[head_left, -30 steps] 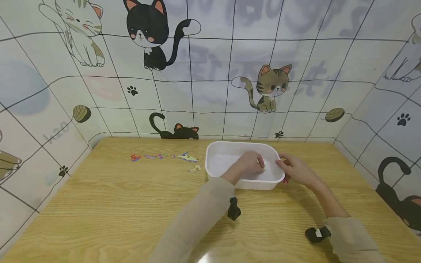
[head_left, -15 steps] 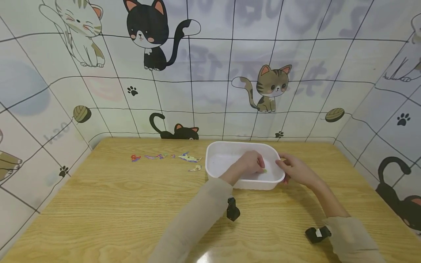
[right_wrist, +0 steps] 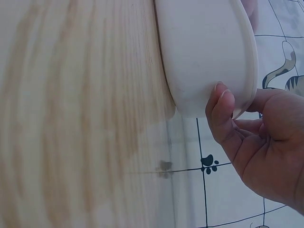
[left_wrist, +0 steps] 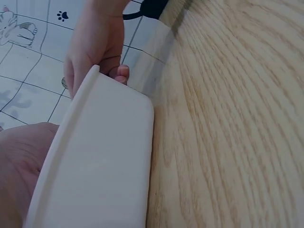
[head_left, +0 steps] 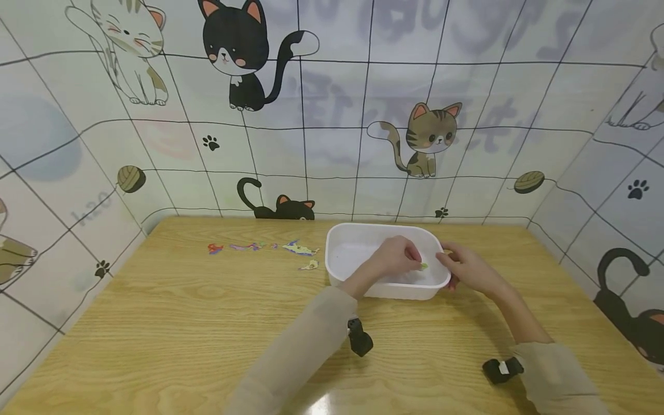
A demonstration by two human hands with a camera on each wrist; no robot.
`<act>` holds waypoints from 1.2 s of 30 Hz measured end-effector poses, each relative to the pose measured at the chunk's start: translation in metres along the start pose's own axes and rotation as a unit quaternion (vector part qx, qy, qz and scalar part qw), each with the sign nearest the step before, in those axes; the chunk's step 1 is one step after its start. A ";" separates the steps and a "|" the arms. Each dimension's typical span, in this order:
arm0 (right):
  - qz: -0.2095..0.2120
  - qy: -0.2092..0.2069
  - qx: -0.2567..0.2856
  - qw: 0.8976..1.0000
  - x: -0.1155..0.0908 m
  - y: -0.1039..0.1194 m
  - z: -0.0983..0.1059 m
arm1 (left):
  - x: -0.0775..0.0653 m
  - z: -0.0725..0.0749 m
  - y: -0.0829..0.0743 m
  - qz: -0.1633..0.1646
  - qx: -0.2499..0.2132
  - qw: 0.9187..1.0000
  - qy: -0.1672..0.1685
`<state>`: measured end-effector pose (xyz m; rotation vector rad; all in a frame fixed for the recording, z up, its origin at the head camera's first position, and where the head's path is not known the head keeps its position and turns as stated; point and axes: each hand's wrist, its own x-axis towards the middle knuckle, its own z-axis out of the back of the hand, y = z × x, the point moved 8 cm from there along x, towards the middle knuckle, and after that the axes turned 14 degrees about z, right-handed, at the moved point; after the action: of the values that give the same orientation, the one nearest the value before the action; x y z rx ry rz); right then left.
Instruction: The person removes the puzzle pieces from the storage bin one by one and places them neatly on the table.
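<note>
The biggest thing is the pale backdrop (head_left: pixel 332 150), printed with cats, paw marks and a grid of dark lines; it stands behind and at both sides. Before it extends the wooden bench (head_left: pixel 207 323), with light grain. Two beige sleeves come in from the near side, the left sleeve (head_left: pixel 306 340) and the right sleeve (head_left: pixel 555 369).

On the far part of the bench stands a white tub (head_left: pixel 396 291), upright, its longer side facing the person. The right hand (head_left: pixel 469 270) holds its right end: the thumb lies over the rim and the other fingers are bent against the outer wall, so they are closed around this edge. The left hand (head_left: pixel 395 256) is inside the tub, in its right half, with curled fingers brought together at the tips. In the left wrist view these tips are hidden behind the tub wall. Each wrist carries a dark device, one on the left (head_left: pixel 359 338) and one on the right (head_left: pixel 502 370).

Left of the tub, some small flat pieces lie on the bench: a yellow-and-blue piece (head_left: pixel 299 248) near the tub, a purple strip (head_left: pixel 244 247) farther left, a pale yellow piece (head_left: pixel 309 265) just nearer to the person than the first, and a red piece (head_left: pixel 215 248) at the left end.

Among the smallest are the green piece (head_left: pixel 423 266), which the left fingertips appear to pinch inside the tub, and a tiny purple piece (head_left: pixel 274 246) between the strip and the yellow-and-blue piece.
</note>
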<state>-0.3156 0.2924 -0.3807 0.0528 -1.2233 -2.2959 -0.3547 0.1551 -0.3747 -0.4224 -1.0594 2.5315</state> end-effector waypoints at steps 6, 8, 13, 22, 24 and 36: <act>-0.012 0.000 0.001 1.000 0.000 -0.001 0.000 | -0.008 0.014 0.006 0.000 -0.070 0.998 -0.007; -0.012 0.001 -0.001 1.000 0.001 0.000 0.000 | -0.011 0.019 0.009 0.001 -0.081 0.997 -0.013; -0.013 0.004 0.000 1.000 0.001 0.003 0.000 | -0.020 0.029 0.017 0.001 -0.093 0.995 -0.028; -0.012 0.000 0.007 1.000 0.001 0.002 -0.001 | -0.041 0.052 0.022 -0.018 -0.121 0.991 -0.043; -0.011 0.001 0.005 1.000 0.001 0.002 -0.001 | -0.045 0.058 0.024 -0.020 -0.131 0.990 -0.047; -0.014 0.001 -0.007 1.000 0.000 0.002 0.001 | -0.062 0.089 0.049 -0.020 -0.182 0.982 -0.053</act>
<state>-0.3147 0.2922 -0.3789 0.0667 -1.2115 -2.3277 -0.3459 0.0409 -0.3429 -0.3591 -1.5642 2.3473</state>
